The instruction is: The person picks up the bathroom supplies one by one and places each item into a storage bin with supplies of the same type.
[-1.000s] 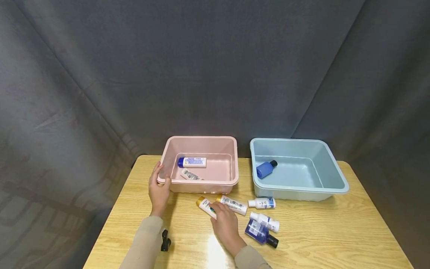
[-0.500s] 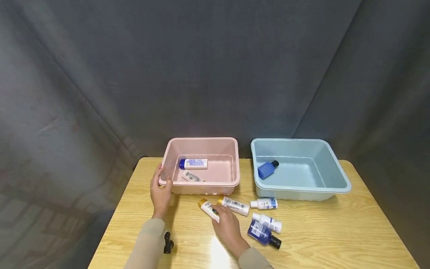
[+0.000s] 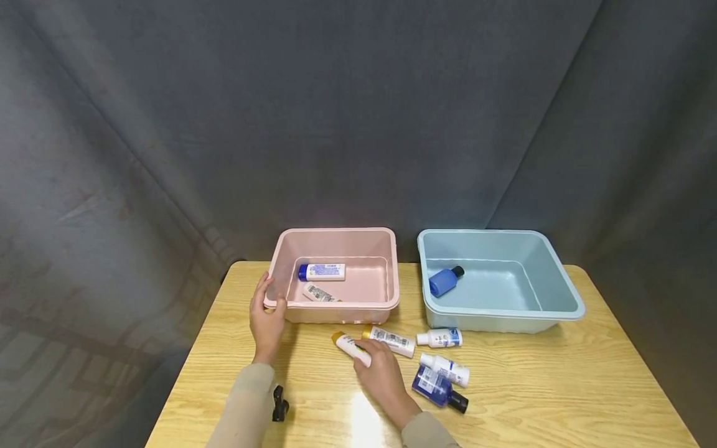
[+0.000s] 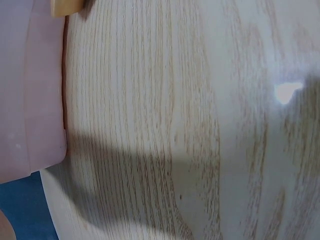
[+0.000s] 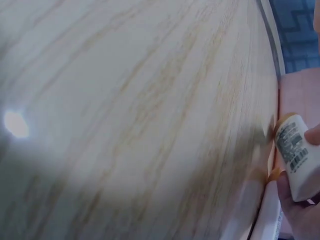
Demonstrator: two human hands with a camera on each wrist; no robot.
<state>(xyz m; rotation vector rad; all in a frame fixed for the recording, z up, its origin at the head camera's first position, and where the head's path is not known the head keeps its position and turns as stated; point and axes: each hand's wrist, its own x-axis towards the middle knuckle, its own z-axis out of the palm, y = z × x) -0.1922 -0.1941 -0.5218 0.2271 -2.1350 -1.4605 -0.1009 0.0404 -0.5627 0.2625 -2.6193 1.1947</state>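
Because our right hand [image 3: 383,376] pinches one bottle [image 3: 353,348] so near another bottle [image 3: 394,342], we might bump that one away; our left hand [image 3: 267,326] grips the pink tub [image 3: 338,313].

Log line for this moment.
left hand: touching pink bin | right hand: holding gold-capped bottle | blue bin: blue bottle inside

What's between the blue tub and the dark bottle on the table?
In the head view: one white bottle near the blue tub, another white bottle by the dark bottle.
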